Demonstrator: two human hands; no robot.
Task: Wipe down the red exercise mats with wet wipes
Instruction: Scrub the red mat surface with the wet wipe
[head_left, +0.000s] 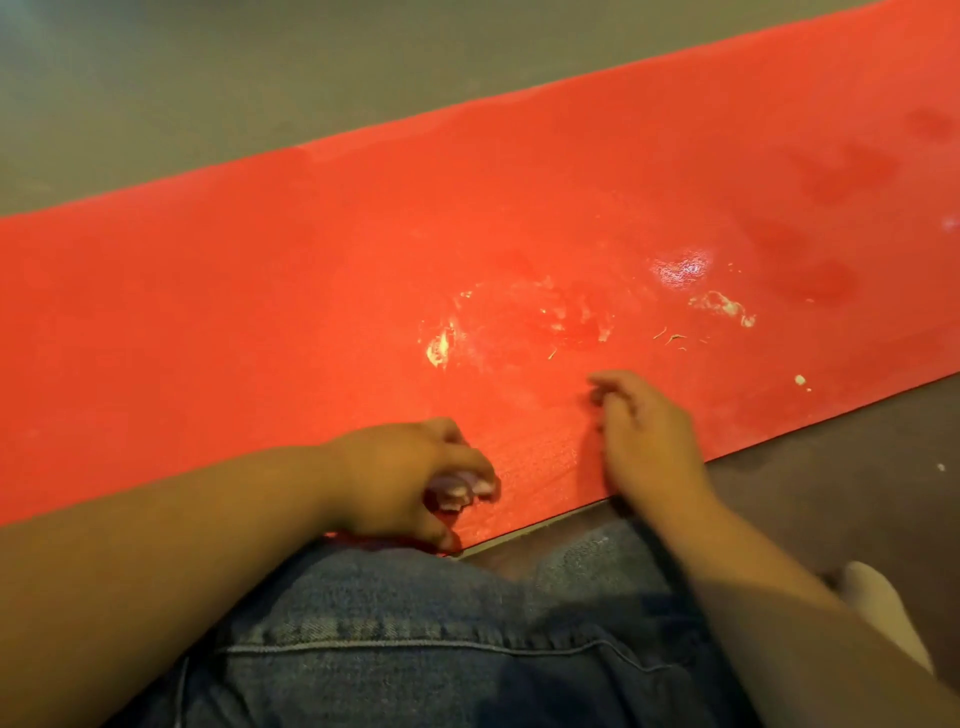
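A long red exercise mat (363, 249) lies across the grey floor, running from lower left to upper right. White smears (441, 345) and crumbs mark its middle, with a shiny wet patch (680, 267) to the right. My left hand (410, 478) rests at the mat's near edge, fingers curled round a small crumpled whitish wet wipe (457, 491). My right hand (639, 431) lies on the mat just right of it, fingers loosely bent and holding nothing.
My knee in blue jeans (441, 639) fills the bottom of the view, touching the mat's near edge. A foot in a white sock (878, 608) lies on the dark floor at lower right. Grey floor (156, 78) stretches beyond the mat's far edge.
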